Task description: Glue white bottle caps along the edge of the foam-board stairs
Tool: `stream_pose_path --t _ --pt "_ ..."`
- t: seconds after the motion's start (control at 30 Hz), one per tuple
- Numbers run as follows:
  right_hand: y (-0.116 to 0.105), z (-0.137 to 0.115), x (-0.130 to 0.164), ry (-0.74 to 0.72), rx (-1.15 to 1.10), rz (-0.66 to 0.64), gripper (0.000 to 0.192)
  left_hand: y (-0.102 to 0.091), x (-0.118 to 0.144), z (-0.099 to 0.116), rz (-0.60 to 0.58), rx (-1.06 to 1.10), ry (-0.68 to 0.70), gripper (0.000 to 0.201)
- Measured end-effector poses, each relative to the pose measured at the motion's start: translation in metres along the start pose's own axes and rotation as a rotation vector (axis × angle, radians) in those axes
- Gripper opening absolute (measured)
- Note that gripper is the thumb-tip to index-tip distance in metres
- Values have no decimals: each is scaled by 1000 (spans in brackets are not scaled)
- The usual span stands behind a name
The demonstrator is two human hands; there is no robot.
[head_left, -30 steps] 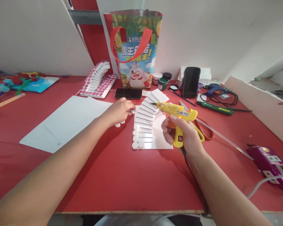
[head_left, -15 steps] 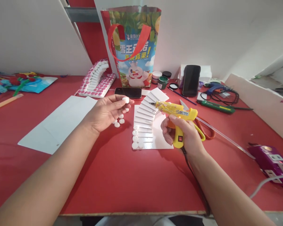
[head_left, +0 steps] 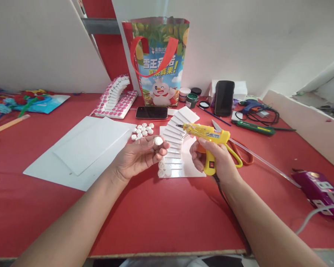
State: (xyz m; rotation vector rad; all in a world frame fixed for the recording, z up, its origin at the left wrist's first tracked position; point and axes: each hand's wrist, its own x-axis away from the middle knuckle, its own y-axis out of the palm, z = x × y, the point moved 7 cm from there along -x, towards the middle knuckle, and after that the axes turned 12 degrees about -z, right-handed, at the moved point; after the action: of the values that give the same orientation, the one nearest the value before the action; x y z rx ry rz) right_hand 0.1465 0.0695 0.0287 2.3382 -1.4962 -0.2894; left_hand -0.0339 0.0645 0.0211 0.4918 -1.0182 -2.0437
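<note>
My left hand (head_left: 140,154) pinches a small round white rolled disc (head_left: 158,141) between thumb and fingers, above the left edge of a white stepped model (head_left: 174,148). The model's thin slabs fan in a curve on a white base board (head_left: 193,163). Several like discs (head_left: 161,173) sit along its lower left edge, partly behind my fingers. My right hand (head_left: 214,155) is wrapped around the handle of a yellow glue gun (head_left: 206,132). Its nozzle points left over the steps, and a clear glue stick (head_left: 267,163) sticks out of its back. Loose white discs (head_left: 143,129) lie in a group behind my left hand.
White sheets (head_left: 80,148) lie on the left. A pink-and-white stepped piece (head_left: 115,98) stands behind them, near a bag (head_left: 161,63) and a phone (head_left: 151,112). Paint jars (head_left: 191,100), scissors (head_left: 246,157), a green-handled tool (head_left: 254,128) and a purple box (head_left: 320,193) are at the right.
My left hand has moved right and down, carrying the disc from over the loose group to beside the model. The glue gun has stayed nearly in place; the view has shifted slightly.
</note>
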Motion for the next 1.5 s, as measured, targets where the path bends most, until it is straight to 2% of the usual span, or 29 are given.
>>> stream_pose_path --t 0.1,0.23,0.3,0.47,0.57,0.67,0.87,1.07,1.3,1.5 --pt "0 0 1 6 -1 0 31 -2 -1 -2 2 -49 -20 26" --pt "1 -1 0 5 -12 -4 31 -4 1 1 68 -185 14 27" --pt "2 -2 0 4 -10 -8 31 -3 3 9 120 -350 107 21" --pt "1 -1 0 -4 -1 -7 31 11 16 31 245 -1000 381 14" --pt "0 -1 0 -5 -1 0 30 23 19 33 217 -1257 475 12" --pt "0 -1 0 -6 3 -2 30 29 20 31 163 -1382 540 13" --pt "-1 1 0 -1 2 -1 29 29 22 34 153 -1394 623 16" --pt "0 0 -1 7 23 0 30 24 25 38 257 -1292 656 17" --pt "3 -1 1 7 34 10 32 -1 26 45 500 -1091 487 22" --pt "4 5 0 30 24 -35 32 -24 26 49 555 -919 448 27"
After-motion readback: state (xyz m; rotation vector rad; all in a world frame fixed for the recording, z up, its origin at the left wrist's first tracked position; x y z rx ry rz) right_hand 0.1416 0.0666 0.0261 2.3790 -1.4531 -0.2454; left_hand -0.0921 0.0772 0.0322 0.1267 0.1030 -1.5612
